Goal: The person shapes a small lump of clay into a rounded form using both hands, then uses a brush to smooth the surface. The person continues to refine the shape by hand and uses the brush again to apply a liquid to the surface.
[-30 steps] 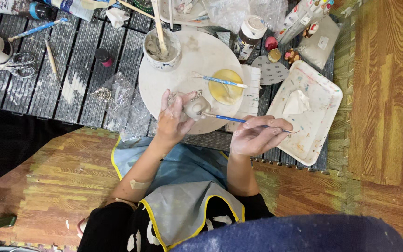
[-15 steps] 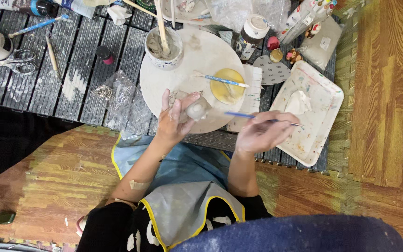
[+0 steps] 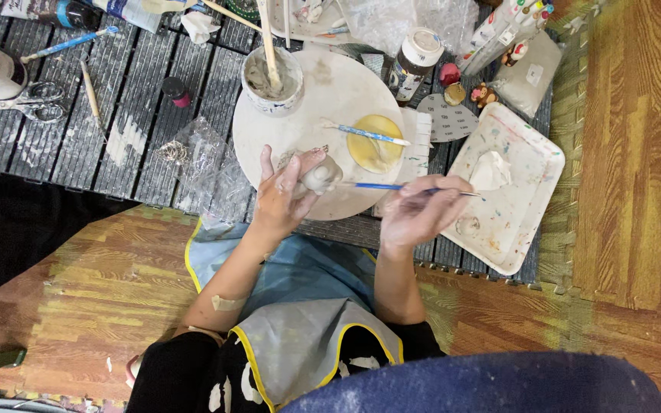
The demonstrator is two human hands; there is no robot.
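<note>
From my remote feed, looking straight down: the left hand (image 3: 281, 200) cups a small grey clay figure (image 3: 320, 176), fingers curled round it, over the 6 o'clock edge of a round white board (image 3: 323, 95). At 3 o'clock from the figure, the right hand (image 3: 416, 214) pinches a blue-handled brush (image 3: 380, 186), its tip touching the figure. On the board, a yellow dish (image 3: 374, 145) sits at 1 o'clock from the figure with a second brush (image 3: 365, 134) laid across it; a grey cup (image 3: 271, 80) holding sticks stands at 11 o'clock. A white square tray (image 3: 525, 199) lies well out at 3 o'clock. Scissors (image 3: 28, 103) rest far off at 10 o'clock.
</note>
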